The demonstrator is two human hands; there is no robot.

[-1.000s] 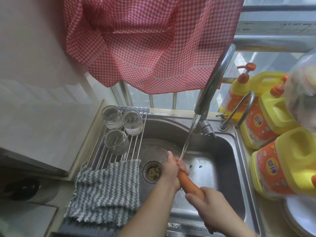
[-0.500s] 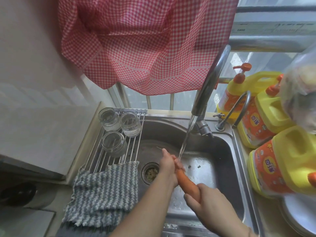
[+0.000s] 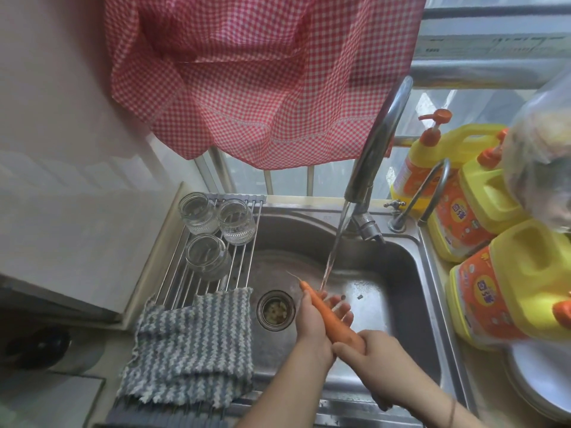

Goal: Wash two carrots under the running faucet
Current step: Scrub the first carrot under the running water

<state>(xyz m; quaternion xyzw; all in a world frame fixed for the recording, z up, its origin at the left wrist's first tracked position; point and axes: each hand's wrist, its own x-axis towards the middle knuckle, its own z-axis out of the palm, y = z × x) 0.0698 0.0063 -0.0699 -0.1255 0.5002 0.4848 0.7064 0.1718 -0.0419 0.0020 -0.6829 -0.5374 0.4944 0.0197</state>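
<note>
One orange carrot [image 3: 327,316] is held slantwise over the steel sink [image 3: 398,273], its thin tip pointing up and left. My right hand [image 3: 370,356] grips the thick end. My left hand [image 3: 312,325] lies under the carrot's middle, thumb along its left side, wet fingers stretched out past it to the right. Water runs from the tall faucet [image 3: 377,143], and the stream [image 3: 333,254] lands on the carrot and my left fingers. I see no second carrot.
A drain strainer [image 3: 275,308] sits left of my hands. The roll-up rack [image 3: 191,279] over the sink's left side holds three glass jars [image 3: 207,256] and a striped cloth [image 3: 191,344]. Yellow detergent jugs [image 3: 513,285] and a white plate [image 3: 543,384] stand at the right.
My left hand slid down from the carrot's tip toward its middle and its fingers opened out. The tip now shows. The right hand kept its grip.
</note>
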